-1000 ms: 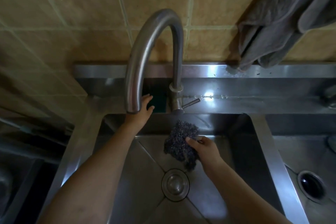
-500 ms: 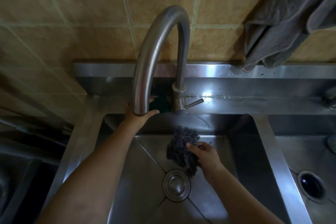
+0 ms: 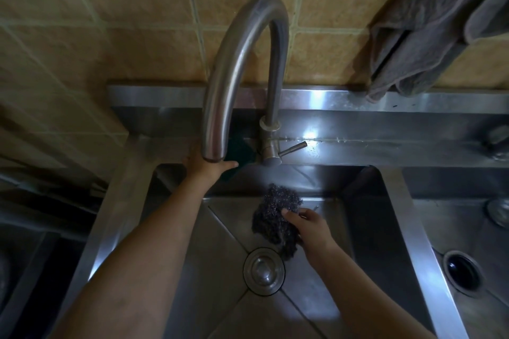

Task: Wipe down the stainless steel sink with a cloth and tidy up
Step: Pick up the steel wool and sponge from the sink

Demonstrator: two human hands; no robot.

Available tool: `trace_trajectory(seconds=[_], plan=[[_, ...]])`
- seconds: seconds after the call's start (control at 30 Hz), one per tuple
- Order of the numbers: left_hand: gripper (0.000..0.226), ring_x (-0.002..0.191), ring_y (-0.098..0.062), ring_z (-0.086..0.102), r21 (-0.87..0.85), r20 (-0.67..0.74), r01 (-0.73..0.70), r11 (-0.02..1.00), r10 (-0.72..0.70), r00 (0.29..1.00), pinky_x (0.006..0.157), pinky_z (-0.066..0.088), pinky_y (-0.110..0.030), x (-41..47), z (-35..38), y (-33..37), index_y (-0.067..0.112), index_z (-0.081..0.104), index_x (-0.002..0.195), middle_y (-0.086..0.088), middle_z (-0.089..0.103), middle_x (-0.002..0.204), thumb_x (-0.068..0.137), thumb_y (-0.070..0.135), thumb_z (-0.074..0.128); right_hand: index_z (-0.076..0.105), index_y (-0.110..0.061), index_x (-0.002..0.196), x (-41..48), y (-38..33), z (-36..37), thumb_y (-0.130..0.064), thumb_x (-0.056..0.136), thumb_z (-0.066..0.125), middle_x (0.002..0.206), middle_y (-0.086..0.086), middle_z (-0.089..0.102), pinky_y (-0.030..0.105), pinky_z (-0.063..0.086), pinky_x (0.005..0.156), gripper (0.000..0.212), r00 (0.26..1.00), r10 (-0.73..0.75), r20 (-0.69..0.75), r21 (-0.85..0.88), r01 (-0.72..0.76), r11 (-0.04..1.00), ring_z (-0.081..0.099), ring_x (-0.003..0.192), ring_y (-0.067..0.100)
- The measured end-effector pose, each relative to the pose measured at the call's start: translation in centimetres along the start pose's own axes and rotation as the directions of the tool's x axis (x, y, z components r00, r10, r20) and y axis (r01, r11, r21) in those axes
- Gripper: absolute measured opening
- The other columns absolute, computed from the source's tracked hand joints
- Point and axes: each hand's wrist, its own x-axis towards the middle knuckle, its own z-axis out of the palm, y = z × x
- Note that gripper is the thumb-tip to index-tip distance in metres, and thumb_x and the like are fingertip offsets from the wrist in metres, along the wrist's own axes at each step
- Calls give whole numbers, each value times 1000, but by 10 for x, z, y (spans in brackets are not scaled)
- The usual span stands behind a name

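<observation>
Gripping the dark cloth, fingers curled round it, the right hand is low in the sink, near the back wall and just beyond the drain. Left hand is up at the basin's back-left edge next to a green sponge, thumb sticking out. The faucet spout hides its fingers, so honestly can't tell its grip. Grey towel hangs over the back-right corner.

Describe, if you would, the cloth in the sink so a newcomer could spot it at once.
Find the steel sink under the curved faucet. Just beyond its round drain, the right hand grips a dark cloth. Unlike the smooth grey towel hanging on the wall, it is nearly black and knobbly.
</observation>
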Motion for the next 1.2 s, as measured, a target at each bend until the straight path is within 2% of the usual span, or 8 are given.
trace_trajectory(seconds=[0.13,0.27,0.4,0.53,0.7,0.83,0.97,1.2], plan=[[43,95,-26,56,-19,-42,-98,995,97,994,73,41,-31,-17,2,-6,10,57,101,-5,58,98,73,40,73,62,1,97,-9,-6,-2,-7,79,70,85,13,67,31,52,65,21,1000,-4,-14,34,5,999,64,75,24],[25,75,-16,53,-250,4,-64,966,67,998,55,37,-25,-43,-7,-16,15,51,85,4,54,78,80,33,68,63,0,93,-23,-16,-9,-6,81,67,84,15,68,27,50,59,14,1000,-27,-11,53,27,998,64,70,23],[22,81,-20,57,-467,28,49,883,-40,999,70,46,-31,-78,-19,-21,12,55,92,-5,60,91,83,29,65,62,-4,84,-40,-30,-17,-10,83,66,82,12,67,29,50,60,8,998,-63,19,60,61,996,64,72,23],[23,72,-11,54,-634,30,122,764,-132,991,56,37,-22,-127,-33,-22,10,58,96,-5,61,89,85,29,63,63,-3,88,-60,-45,-27,-15,85,65,91,15,68,34,53,71,13,989,-77,127,45,71,996,66,82,27],[19,76,-13,56,-799,-7,171,576,-293,956,57,40,-25,-204,-47,-22,14,56,81,-2,62,82,79,27,70,60,4,102,-92,-66,-35,-18,85,66,107,21,64,40,53,84,28,967,-76,244,-3,79,997,64,95,33],[25,87,-17,58,-894,-44,140,426,-395,918,61,43,-28,-269,-61,-15,17,57,86,-2,64,90,74,30,75,63,0,95,-125,-84,-40,-17,83,68,107,21,66,47,50,91,22,924,-46,379,-75,81,994,64,96,35],[28,98,-22,58,-927,-113,70,367,-454,884,69,45,-30,-337,-79,-7,19,59,88,-4,65,102,72,34,76,59,4,114,-165,-104,-47,-18,82,70,114,21,64,50,48,93,40,865,-20,501,-147,107,983,62,102,36],[28,89,-18,56,-932,-249,-32,362,-571,782,71,43,-32,-461,-127,12,21,52,82,1,61,91,74,36,74,57,-7,110,-237,-130,-33,-17,88,62,95,11,67,29,54,45,24,735,0,678,-168,155,974,65,70,23]])
